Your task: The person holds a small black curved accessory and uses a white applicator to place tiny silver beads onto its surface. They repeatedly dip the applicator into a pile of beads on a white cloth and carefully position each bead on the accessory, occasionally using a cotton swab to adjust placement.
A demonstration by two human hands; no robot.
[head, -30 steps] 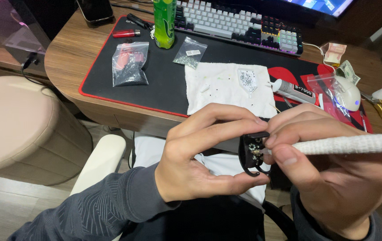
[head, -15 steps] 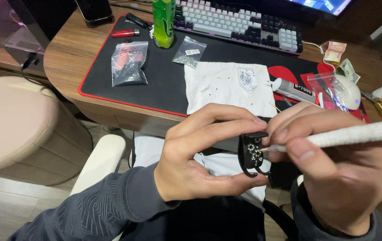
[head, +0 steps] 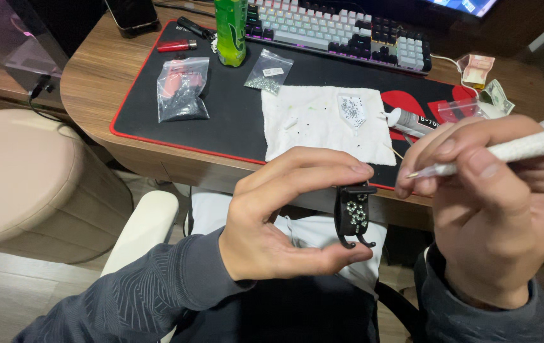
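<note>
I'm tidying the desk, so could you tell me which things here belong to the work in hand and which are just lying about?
In use: black studded piece, left hand, white pen tool, right hand, white cloth, glue tube.
Lying about: keyboard, green bottle, red lighter, banknotes.

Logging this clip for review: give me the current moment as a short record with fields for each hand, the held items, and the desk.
left hand: pinches a small black piece between fingertips and thumb
small black piece: studded with tiny pale stones, held upright below the desk edge
right hand: grips a white pen-like tool, tip pointing left, apart from the piece
desk: black mat with red border
on mat: white cloth with loose stones, two clear bags, glue tube, green bottle, keyboard
</note>
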